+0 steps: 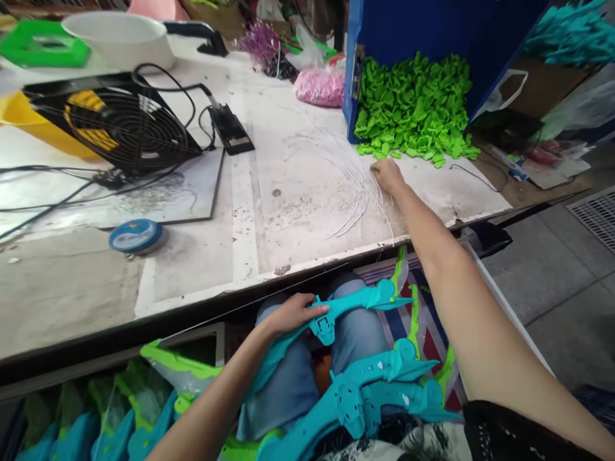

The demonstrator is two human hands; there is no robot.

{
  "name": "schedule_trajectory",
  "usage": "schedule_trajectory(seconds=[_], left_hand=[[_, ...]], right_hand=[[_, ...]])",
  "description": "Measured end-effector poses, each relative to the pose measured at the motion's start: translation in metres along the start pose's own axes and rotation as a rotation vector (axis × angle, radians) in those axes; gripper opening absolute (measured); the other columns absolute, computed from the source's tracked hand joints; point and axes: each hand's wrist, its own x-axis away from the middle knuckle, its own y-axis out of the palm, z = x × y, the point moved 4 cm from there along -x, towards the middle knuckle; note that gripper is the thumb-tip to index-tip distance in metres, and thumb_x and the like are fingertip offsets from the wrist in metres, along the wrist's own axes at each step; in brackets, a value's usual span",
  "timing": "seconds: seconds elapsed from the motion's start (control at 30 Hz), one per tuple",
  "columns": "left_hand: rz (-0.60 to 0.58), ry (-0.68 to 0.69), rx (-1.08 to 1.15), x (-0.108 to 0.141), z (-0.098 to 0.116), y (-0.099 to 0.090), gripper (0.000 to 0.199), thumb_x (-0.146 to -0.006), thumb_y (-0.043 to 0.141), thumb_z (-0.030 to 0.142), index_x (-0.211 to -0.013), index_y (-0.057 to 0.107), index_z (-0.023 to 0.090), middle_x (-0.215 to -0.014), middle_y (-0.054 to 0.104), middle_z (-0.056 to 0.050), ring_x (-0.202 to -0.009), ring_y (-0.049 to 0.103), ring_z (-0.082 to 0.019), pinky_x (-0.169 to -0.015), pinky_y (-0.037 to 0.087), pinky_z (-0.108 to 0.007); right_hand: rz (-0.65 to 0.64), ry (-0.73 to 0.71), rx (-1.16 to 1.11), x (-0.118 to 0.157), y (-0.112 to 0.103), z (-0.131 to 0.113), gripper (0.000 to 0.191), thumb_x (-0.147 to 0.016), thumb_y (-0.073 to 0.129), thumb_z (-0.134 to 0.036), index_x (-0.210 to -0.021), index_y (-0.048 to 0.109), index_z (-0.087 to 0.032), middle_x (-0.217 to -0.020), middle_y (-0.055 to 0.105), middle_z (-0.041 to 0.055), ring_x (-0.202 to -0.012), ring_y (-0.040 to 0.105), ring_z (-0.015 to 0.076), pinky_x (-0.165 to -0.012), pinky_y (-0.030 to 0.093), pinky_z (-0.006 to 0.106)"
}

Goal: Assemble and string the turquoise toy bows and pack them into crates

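This is a workshop: green plastic parts (416,105) lie heaped on a stained worktable (298,240).

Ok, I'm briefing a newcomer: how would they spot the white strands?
Find the blue bin with green pieces. By the right hand in front, on the tabletop, lie the white strands: thin and curved, unlike the chunky green pieces.

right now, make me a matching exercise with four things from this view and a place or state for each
1. left hand
2. right hand
3. green pieces
4. round blue object

A. heaped at the blue box
B. between the black fan and the near table edge
C. holding a turquoise piece
D. beside white strands

Pairs: 1-C, 2-D, 3-A, 4-B
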Motion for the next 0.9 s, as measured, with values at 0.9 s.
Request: schedule_trajectory(seconds=[0.9], left_hand=[[-0.038, 0.039, 0.323, -0.007, -0.004, 0.004, 0.051, -0.069, 0.065, 0.068, -0.077, 0.062, 0.018, -0.073, 0.059, -0.002, -0.07, 0.048, -0.017, -0.067, 0.038, -0.029]], right_hand=[[-0.427, 0.271, -0.88, 0.314, 0.018, -0.16, 0.034, -0.087, 0.058, -0.054, -0.08, 0.063, -0.021, -0.072, 0.066, 0.0014, -0.067, 0.06, 0.0157, -0.063, 0.05, 0.03]])
